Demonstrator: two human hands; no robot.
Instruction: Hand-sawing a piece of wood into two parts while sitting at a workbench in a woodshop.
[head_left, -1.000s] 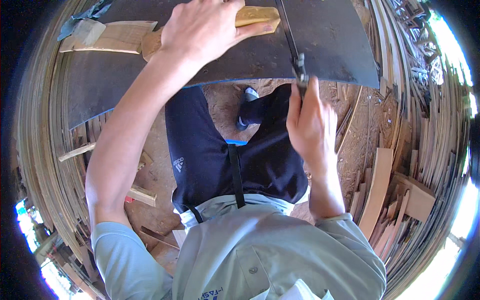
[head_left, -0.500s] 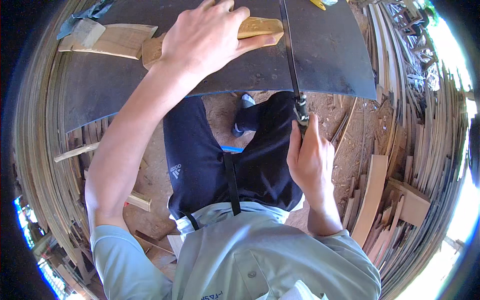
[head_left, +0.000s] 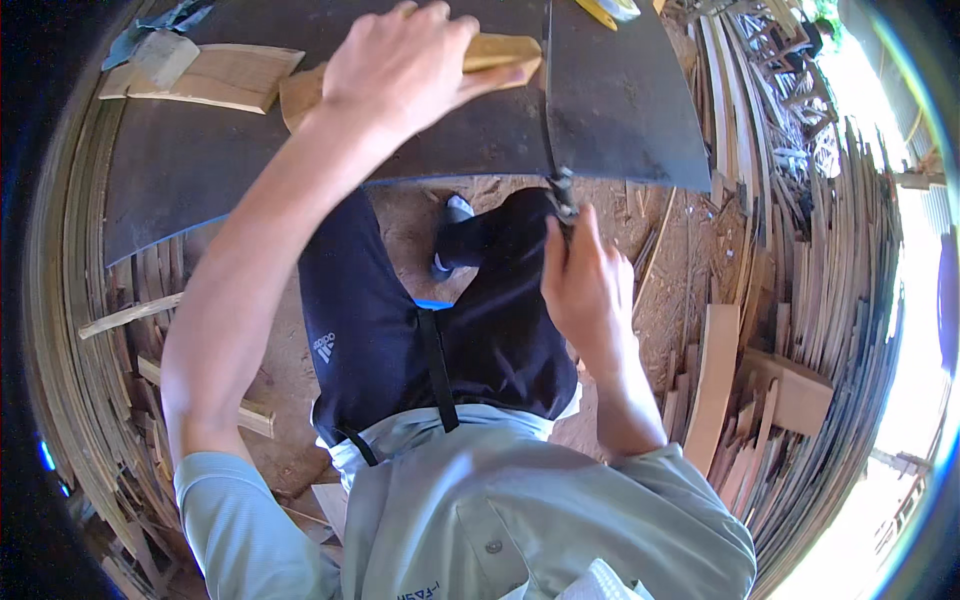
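Seen from above through a round fisheye view with dark corners, a seated person in a pale grey-green shirt and dark trousers (head_left: 370, 310) works at a dark desk (head_left: 630, 120), whose far edge is cut off by the top of the frame. The left hand (head_left: 405, 65) reaches across the desk and is clamped on a yellowish wooden block (head_left: 500, 50), its thumb along the near side; the hand hides the block's middle, so only its two ends show, and most of the fingertips are out of sight. The right hand (head_left: 590, 285), in front of the desk's near edge, is closed around the handle of a thin, dark-bladed tool (head_left: 548, 120); the grip covers most of the handle. The blade runs up past the block's right end and out of the frame; whether they touch, or the blade has teeth, is hard to tell. At the desk's left lies a flat wooden board (head_left: 235, 72), partly covered by a pale, blurry piece (head_left: 165, 60) beside a crumpled blue cloth (head_left: 150, 30). A yellow object (head_left: 597, 12) is cropped at the top. Stacked wood strips (head_left: 860, 250) curve along the right.
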